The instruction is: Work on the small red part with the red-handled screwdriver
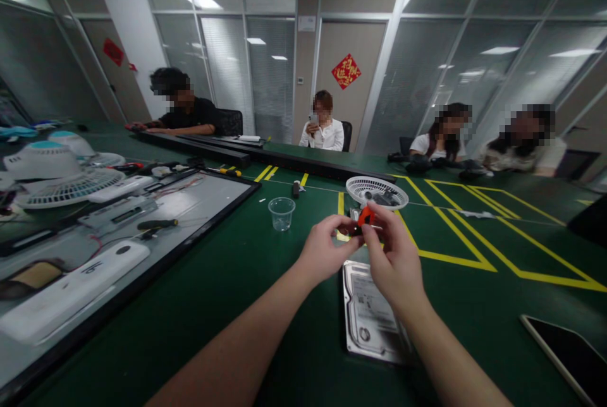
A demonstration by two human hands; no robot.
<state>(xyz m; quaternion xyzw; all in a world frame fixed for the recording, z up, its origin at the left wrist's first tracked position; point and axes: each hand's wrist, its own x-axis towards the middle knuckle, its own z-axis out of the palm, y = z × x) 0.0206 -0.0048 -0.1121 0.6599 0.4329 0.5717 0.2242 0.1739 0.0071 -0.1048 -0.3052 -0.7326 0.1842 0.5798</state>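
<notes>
Both hands meet in front of me above the green table. My right hand point(393, 252) has its fingers closed round a small orange-and-black piece point(365, 216); its exact kind is too small to tell. Thumb and fingers of my left hand point(332, 242) pinch the dark end of the same piece. Just under my hands a silver hard drive point(363, 315) lies flat with its label up, partly covered by my right hand and forearm. A clear plastic cup point(281, 214) stands upright to the left of my hands. Beyond them sits a white slotted basket point(377, 192) with dark parts inside.
At left, a large black-framed panel point(208, 195) carries a screwdriver point(158, 224), a white casing point(76, 290) and loose parts. Fan parts point(42, 164) stand behind it. A phone point(564, 356) lies at right. Long black bars point(303, 162) cross the far side, where several people sit.
</notes>
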